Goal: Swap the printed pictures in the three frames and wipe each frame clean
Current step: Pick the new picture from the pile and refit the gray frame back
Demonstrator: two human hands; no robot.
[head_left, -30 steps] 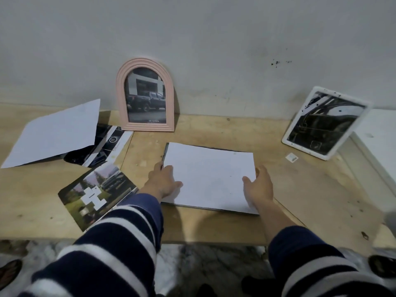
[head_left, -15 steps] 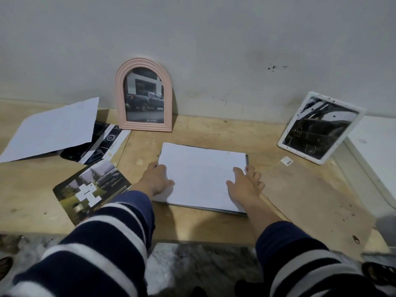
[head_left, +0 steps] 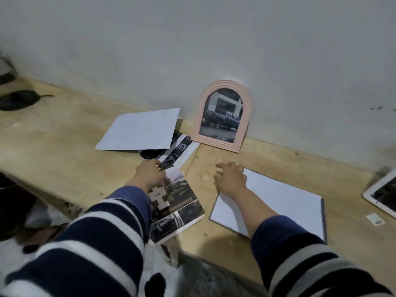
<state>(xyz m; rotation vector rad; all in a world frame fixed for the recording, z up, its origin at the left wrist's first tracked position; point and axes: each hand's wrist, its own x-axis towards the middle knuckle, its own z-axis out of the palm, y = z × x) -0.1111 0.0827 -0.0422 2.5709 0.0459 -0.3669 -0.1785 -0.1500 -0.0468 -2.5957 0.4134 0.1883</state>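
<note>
A pink arched frame [head_left: 222,116] with a truck picture leans on the wall. A white frame [head_left: 381,196] is cut off at the right edge. Between them a rectangular frame lies flat with a white sheet [head_left: 278,202] on top. My right hand [head_left: 230,179] hovers open over its far left corner, fingers spread. To the left lie a dark car print [head_left: 180,148], half under a loose white sheet [head_left: 141,129], and a print [head_left: 180,202] with a white cross shape on it. My left hand [head_left: 150,174] pinches the dark print's near corner.
The wooden bench [head_left: 64,151] runs along a grey wall. A black object [head_left: 17,99] lies at the bench's far left. A small sticker [head_left: 375,219] sits near the white frame. The print with the cross overhangs the bench's front edge.
Both hands left the sides of the flat frame. My left hand reached left to the dark print and my right moved to the frame's far left corner. My view swung left.
</note>
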